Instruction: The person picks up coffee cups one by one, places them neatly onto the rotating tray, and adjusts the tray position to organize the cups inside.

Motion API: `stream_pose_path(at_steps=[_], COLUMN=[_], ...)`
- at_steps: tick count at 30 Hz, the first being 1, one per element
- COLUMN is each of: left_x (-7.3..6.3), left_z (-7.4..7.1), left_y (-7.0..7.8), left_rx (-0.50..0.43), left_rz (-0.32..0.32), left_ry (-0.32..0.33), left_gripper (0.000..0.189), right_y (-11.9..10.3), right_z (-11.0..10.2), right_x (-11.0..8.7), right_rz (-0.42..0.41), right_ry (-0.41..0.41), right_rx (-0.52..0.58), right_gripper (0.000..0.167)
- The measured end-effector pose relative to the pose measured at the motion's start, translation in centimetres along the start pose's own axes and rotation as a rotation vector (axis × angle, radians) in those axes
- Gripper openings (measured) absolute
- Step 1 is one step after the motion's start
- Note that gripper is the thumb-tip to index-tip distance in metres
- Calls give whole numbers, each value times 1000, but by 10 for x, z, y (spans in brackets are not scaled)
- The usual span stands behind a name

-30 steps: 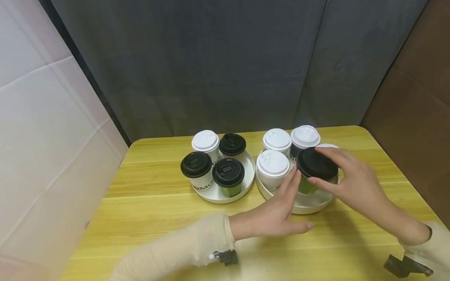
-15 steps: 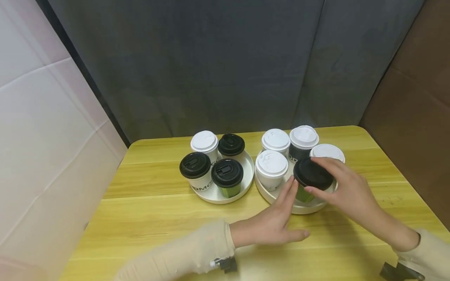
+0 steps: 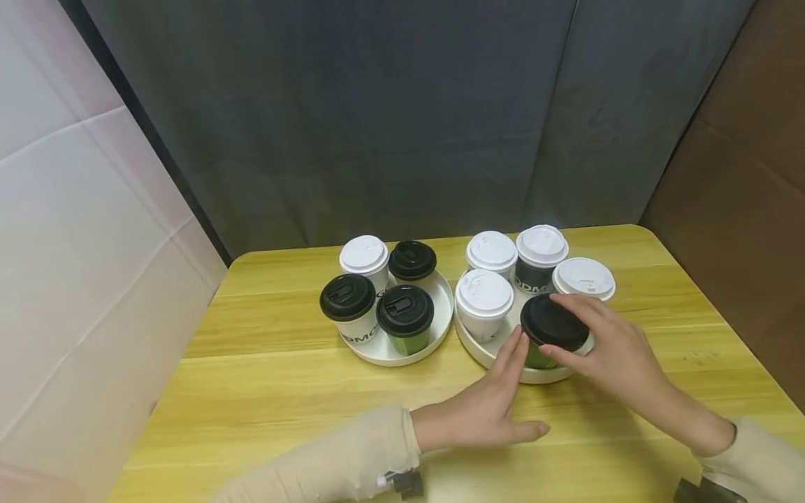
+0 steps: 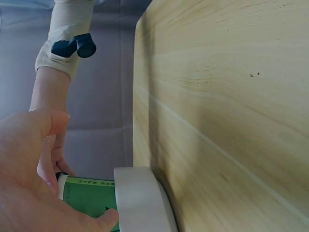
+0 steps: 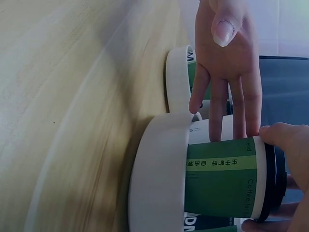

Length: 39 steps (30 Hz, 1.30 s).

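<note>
A green paper coffee cup with a black lid (image 3: 553, 323) stands at the front of the right round white tray (image 3: 544, 377). My right hand (image 3: 619, 353) holds it by the lid, with thumb and fingers around the lid's edge. My left hand (image 3: 481, 413) has its fingers stretched out, the tips at the cup's left side. In the right wrist view the green cup (image 5: 219, 179) stands within the tray's rim (image 5: 157, 179), and the left fingertips lie against or very near its side. The left wrist view shows part of the same cup (image 4: 91, 195) behind the left hand.
Several white-lidded cups (image 3: 484, 304) share the right tray. A left round tray (image 3: 390, 361) carries cups with black lids (image 3: 405, 309) and one white-lidded cup (image 3: 364, 255). Both trays stand on a wooden table (image 3: 264, 391), with a dark curtain (image 3: 352, 126) behind.
My right hand has brought the green cup down and slightly toward the front, onto the right tray. The left hand has moved down slightly with it. A white-lidded cup behind has come into view.
</note>
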<state>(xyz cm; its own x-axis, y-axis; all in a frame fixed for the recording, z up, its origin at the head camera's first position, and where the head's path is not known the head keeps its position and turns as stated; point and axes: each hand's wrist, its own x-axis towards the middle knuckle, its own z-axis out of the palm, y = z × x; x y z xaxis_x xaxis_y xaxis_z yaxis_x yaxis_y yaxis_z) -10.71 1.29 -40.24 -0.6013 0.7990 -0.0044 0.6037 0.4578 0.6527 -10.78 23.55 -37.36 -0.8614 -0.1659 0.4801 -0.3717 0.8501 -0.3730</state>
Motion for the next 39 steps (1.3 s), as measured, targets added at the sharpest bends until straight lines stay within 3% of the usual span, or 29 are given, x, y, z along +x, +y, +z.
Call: stream_pose_path(at_steps=[15, 24, 39], left_x=[-2, -5, -6], left_z=[10, 14, 15], left_y=[-8, -12, -15], left_rx=[31, -9, -26], left_rz=[-17, -1, -11], left_ry=[25, 45, 122], left_gripper=[110, 111, 102], right_y=[2, 0, 1], right_z=[11, 13, 12], right_x=[-4, -4, -6], right_rz=[2, -40, -77], right_ry=[-16, -4, -59], right_rx=[2, -21, -172], right_gripper=[73, 74, 76])
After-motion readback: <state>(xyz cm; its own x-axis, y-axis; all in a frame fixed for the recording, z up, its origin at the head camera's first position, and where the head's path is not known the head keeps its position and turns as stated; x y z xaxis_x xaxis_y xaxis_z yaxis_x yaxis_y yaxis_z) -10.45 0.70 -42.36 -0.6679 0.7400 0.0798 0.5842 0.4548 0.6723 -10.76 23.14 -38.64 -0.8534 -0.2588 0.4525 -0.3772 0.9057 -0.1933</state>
